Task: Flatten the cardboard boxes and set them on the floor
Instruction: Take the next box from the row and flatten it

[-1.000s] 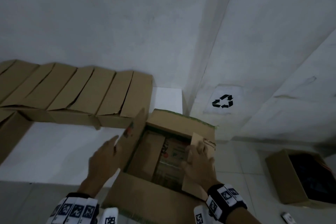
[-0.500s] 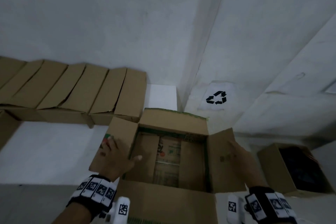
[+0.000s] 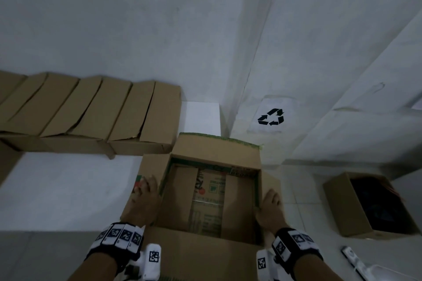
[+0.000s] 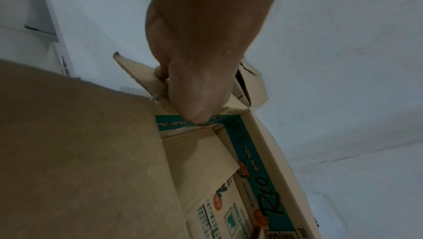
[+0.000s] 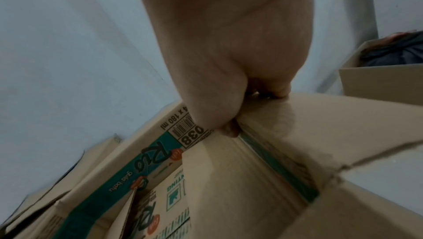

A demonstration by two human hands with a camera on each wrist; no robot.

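An open cardboard box [image 3: 212, 201] with green print stands in front of me, its top flaps spread outward and its bottom flaps closed. My left hand [image 3: 146, 198] grips the box's left rim. In the left wrist view the left hand [image 4: 196, 83] has its thumb on the green inner edge and its fingers curled over the folded-out flap [image 4: 142, 74]. My right hand [image 3: 270, 209] grips the right rim. In the right wrist view the right hand [image 5: 228, 80] has its thumb inside the box [image 5: 228, 179] and its fingers over the outer flap [image 5: 320, 125].
A row of cardboard boxes [image 3: 91, 112] lines the wall on the white table [image 3: 68, 189] to the left. On the tiled floor at right stands another box [image 3: 342, 207] with dark contents. A recycling sign [image 3: 271, 117] is on the wall. A small white object [image 3: 351, 258] lies lower right.
Both side flaps have swung outward and down. My hands moved from pushing the flaps to gripping the box's left and right rims, closer to me.
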